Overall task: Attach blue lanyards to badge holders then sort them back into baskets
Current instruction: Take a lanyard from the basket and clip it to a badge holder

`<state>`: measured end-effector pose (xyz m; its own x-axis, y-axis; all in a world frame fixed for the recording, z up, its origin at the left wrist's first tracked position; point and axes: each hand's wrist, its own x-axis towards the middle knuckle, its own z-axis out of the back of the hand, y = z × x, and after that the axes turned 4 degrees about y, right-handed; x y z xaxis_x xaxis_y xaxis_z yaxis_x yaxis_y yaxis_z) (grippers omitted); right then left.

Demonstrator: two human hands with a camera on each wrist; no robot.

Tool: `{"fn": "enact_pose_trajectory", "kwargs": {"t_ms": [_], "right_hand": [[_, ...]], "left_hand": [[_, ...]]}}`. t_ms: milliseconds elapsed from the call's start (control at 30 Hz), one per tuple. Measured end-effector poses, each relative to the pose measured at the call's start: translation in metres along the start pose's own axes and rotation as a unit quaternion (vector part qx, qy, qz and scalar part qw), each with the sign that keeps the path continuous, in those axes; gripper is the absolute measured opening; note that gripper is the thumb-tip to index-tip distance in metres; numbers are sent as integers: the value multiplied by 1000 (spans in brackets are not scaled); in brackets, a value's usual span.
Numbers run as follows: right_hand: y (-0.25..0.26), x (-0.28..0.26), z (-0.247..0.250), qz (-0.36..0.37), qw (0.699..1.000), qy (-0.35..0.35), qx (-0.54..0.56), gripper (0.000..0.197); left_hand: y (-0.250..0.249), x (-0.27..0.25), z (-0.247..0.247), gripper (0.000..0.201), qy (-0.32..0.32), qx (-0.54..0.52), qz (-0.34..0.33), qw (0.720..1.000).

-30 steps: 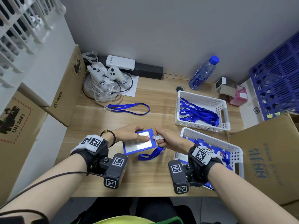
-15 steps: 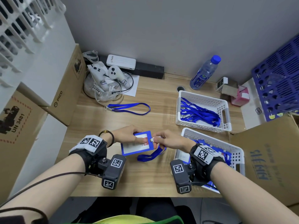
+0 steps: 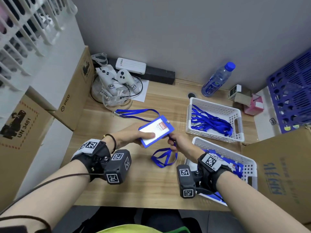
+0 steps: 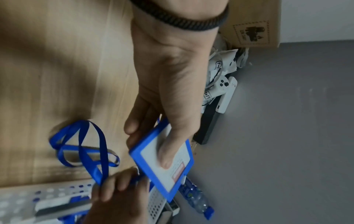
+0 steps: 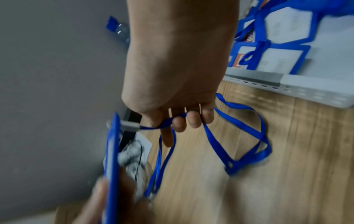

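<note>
Badge holder and lanyard held above the wooden desk, seen by me from the head and wrist cameras.

From left: my left hand grips the blue badge holder clear of the desk, thumb flat across its white card face, fingers curled beneath. My right hand is closed on the blue lanyard just beside the holder's right edge; in the right wrist view the strap runs from the curled fingers to a grey clip at the holder's edge, its loop trailing onto the desk. Further right, the far basket contains loose lanyards; the near basket contains badge holders.
</note>
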<state>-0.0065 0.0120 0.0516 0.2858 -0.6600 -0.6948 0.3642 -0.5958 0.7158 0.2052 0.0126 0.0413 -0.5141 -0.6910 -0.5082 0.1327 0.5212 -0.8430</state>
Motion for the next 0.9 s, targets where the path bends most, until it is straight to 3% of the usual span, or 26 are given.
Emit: {"fn": "enact_pose_trajectory", "kwargs": {"t_ms": [133, 200, 300, 400, 533, 633, 700, 800, 900], "right_hand": [[9, 3, -22, 18, 991, 51, -119, 28], [18, 4, -35, 32, 987, 77, -141, 27], [38, 2, -42, 89, 984, 52, -143, 33], [52, 0, -31, 138, 970, -7, -201, 37], [56, 1, -13, 140, 959, -26, -244, 34], [50, 2, -8, 122, 957, -9, -261, 31], [42, 5, -5, 85, 961, 19, -261, 31], [32, 7, -5, 42, 969, 35, -243, 22], [34, 2, -12, 49, 963, 41, -263, 26]], "left_hand": [[-8, 10, -2, 12, -111, -43, -33, 992], [-6, 16, -2, 18, -160, 2, -38, 986], [4, 19, 2, 29, -169, 89, -39, 981], [8, 16, 12, 22, -136, 279, -20, 950], [-2, 9, 10, 16, 7, 389, 9, 921], [-9, 4, 10, 10, 107, 356, 8, 928], [-12, -1, 15, 11, 130, 290, -4, 948], [-14, -9, 23, 14, 79, 182, -38, 979], [-11, -8, 32, 28, 3, 108, -53, 993]]}}
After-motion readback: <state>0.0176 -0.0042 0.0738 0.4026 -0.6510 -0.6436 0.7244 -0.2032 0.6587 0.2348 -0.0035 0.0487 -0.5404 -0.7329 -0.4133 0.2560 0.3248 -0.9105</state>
